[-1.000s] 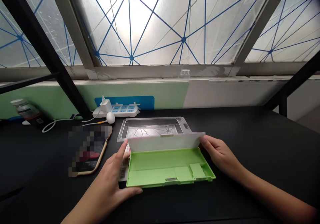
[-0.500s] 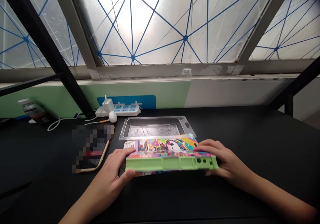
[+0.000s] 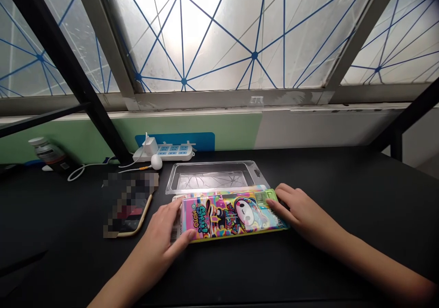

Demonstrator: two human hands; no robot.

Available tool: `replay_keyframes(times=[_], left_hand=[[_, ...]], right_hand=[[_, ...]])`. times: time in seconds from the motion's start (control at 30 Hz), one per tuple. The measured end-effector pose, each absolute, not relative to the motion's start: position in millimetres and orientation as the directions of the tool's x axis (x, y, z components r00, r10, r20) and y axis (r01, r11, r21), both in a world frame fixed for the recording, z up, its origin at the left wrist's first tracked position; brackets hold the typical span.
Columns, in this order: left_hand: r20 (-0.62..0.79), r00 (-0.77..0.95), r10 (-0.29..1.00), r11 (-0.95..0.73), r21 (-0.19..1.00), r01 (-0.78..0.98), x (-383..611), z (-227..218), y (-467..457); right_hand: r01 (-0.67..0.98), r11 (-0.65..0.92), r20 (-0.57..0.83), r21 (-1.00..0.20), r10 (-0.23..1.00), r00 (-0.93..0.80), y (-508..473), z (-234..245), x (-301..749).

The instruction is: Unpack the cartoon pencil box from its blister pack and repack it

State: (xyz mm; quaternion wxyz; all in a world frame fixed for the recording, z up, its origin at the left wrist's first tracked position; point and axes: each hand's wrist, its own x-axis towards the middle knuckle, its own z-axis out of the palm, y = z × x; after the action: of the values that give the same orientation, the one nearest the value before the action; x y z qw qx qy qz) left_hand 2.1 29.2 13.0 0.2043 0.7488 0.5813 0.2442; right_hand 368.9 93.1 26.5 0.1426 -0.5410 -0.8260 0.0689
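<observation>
A colourful pencil case (image 3: 228, 214) with a cartoon character in a hood on its face lies on the black desk, tilted slightly and edged in green plastic. My left hand (image 3: 163, 235) grips its left end, thumb at the front edge and fingers at the back. My right hand (image 3: 300, 209) holds the right end, with a finger by the green window in the top corner; its thumb is partly hidden. Under and behind the case shows the edge of a printed card (image 3: 176, 228). Just beyond lies a clear plastic packaging tray (image 3: 171, 180).
A phone-like device (image 3: 140, 223), partly blurred out, lies to the left. Behind it are a white power strip (image 3: 174, 152), a plug and a cable (image 3: 77, 173). A dark bottle with a white cap (image 3: 46, 152) leans at far left. Black frame bars (image 3: 68, 65) rise at both sides.
The pencil case has turned from showing its green side edge to showing its printed face, and lies flatter. Both hands have shifted with it, still at its ends.
</observation>
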Motion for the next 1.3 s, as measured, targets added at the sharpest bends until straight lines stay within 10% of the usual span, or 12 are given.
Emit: replay_keyframes(times=[0.27,0.63,1.03,1.3], left_hand=[[0.17,0.233,0.958,-0.288,0.598,0.748,-9,-4,28],[0.138,0.208,0.968,-0.248,0.627,0.738,-6,6,27],[0.041,0.286,0.957,-0.235,0.686,0.688,-12,19,26],[-0.101,0.254,0.962,-0.115,0.693,0.712,-20,21,22]], right_hand=[[0.83,0.486,0.338,0.272,0.76,-0.556,84,39,338],[0.758,0.648,0.238,-0.074,0.749,-0.618,92,40,260],[0.639,0.757,0.728,0.136,0.361,-0.582,84,50,268],[0.404,0.915,0.62,0.019,0.306,-0.722,42,55,323]])
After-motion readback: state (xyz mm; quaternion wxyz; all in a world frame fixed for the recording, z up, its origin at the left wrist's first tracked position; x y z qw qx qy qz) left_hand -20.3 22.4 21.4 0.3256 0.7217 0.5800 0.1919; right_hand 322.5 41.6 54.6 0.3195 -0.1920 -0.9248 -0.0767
